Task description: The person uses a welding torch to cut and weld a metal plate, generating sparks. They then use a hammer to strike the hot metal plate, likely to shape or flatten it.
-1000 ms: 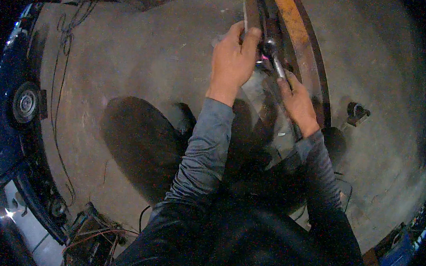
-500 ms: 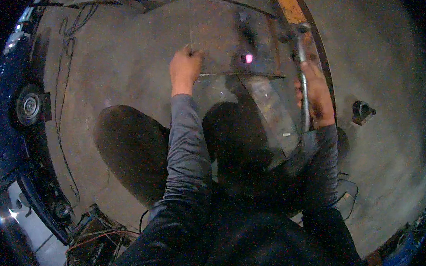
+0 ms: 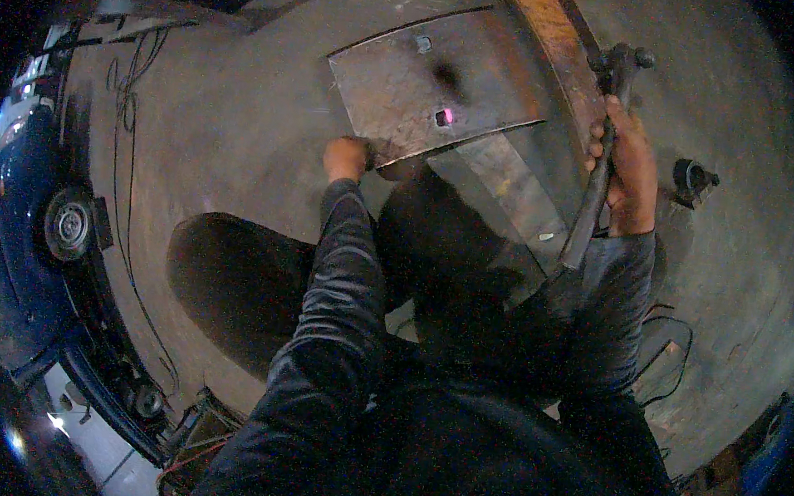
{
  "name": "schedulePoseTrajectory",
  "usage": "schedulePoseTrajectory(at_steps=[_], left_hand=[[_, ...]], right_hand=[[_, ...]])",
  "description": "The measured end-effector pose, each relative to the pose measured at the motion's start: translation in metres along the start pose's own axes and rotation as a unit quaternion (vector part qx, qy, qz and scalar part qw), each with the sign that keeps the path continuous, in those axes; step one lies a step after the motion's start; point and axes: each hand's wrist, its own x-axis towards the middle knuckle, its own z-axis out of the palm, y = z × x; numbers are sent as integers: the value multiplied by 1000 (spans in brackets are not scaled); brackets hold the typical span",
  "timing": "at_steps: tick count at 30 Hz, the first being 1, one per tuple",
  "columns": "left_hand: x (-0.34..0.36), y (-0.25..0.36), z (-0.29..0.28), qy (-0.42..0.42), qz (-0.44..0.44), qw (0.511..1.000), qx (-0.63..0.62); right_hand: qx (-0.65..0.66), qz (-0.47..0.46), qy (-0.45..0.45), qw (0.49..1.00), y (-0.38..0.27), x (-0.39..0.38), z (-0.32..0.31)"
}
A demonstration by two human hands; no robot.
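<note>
My left hand [image 3: 346, 158] is closed on the near left corner of a worn metal sheet [image 3: 384, 93]. The sheet has two small square holes and a dark smudge between them. Pink light glows at the edge of the nearer hole [image 3: 442, 117]. In my right hand [image 3: 634, 167] is a hammer [image 3: 593, 201], its fingers wrapped round the handle. The hammer's head [image 3: 629, 58] points away from me, beside a long rusty orange beam [image 3: 556, 26]. Below the sheet lies a flat grey metal strip [image 3: 510, 178], partly shaded by my leg.
A dark round metal piece [image 3: 694, 182] lies on the floor at the right. Cables [image 3: 125, 159] run along the floor on the left, next to a dark blue car [image 3: 15, 252]. A thin black cord [image 3: 681, 356] curls near my right elbow.
The metal sheet has turned, its left corner coming nearer to me with my left hand. My right hand and the hammer have shifted to the right.
</note>
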Motion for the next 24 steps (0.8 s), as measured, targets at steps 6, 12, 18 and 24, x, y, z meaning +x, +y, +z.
schedulePoseTrajectory(at_steps=[6,12,18,24], left_hand=[[-2,25,-57,76,4,986,-151],[-85,201,-133,-130,98,878,-450],[-158,322,-71,-97,375,829,-403],[-203,455,-41,-175,512,781,-311]], right_hand=[[-6,-46,-31,998,-18,5,0],[-111,-133,78,982,-86,-40,-59],[-282,-96,266,917,-66,-74,-182],[-542,-61,240,803,89,-59,-381]])
